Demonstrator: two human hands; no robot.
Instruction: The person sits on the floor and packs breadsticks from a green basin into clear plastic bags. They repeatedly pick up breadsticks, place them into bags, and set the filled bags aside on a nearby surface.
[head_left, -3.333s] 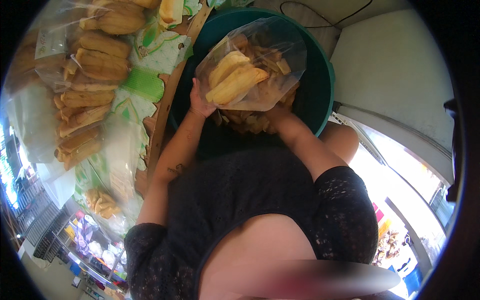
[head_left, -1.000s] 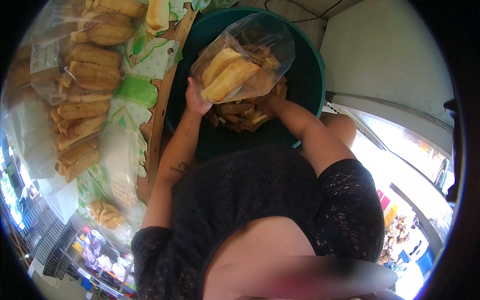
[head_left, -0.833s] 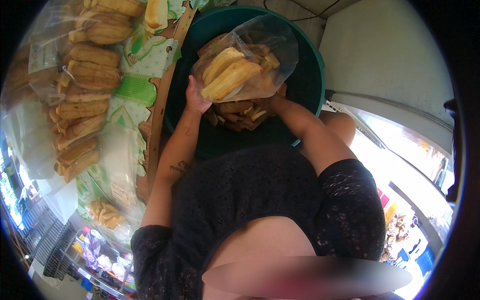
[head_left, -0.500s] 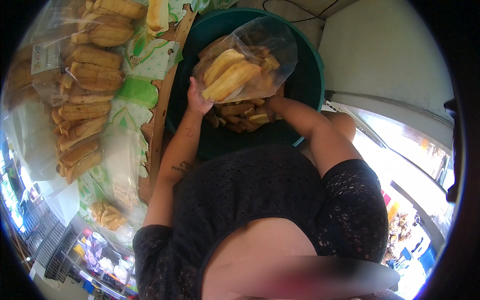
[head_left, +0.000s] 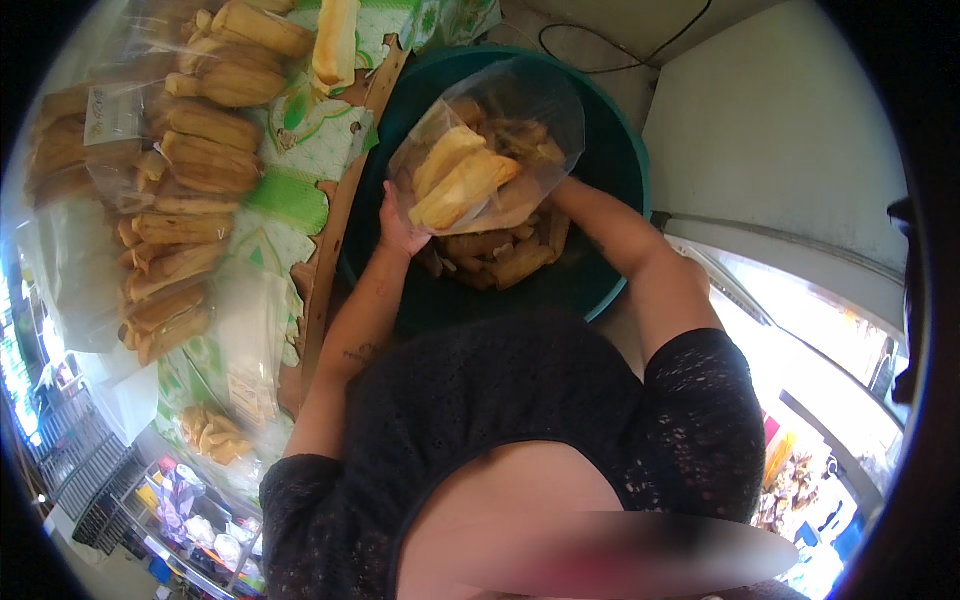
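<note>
My left hand [head_left: 404, 232] grips a clear plastic bag [head_left: 548, 98] at its lower left side, over a round green tub [head_left: 622, 258]. Inside the bag lie a few long yellow-brown pieces [head_left: 465, 190] that look like fried or dried food. My right forearm [head_left: 630, 235] reaches into the tub from the right. Its hand is behind or within the plastic, so its fingers are hidden. Below the bag, more brown pieces [head_left: 510, 262] are heaped in the tub.
At left, a table with a torn green and white cover [head_left: 290, 210] holds several filled clear bags [head_left: 215, 160]. One long yellow piece [head_left: 335, 45] lies at its far edge. A pale appliance-like panel [head_left: 770, 130] stands at right. A black cable [head_left: 600, 70] runs behind the tub.
The view has shifted, so the tub and table sit slightly lower. The bag has tilted a little, and my right hand has moved farther behind or into it.
</note>
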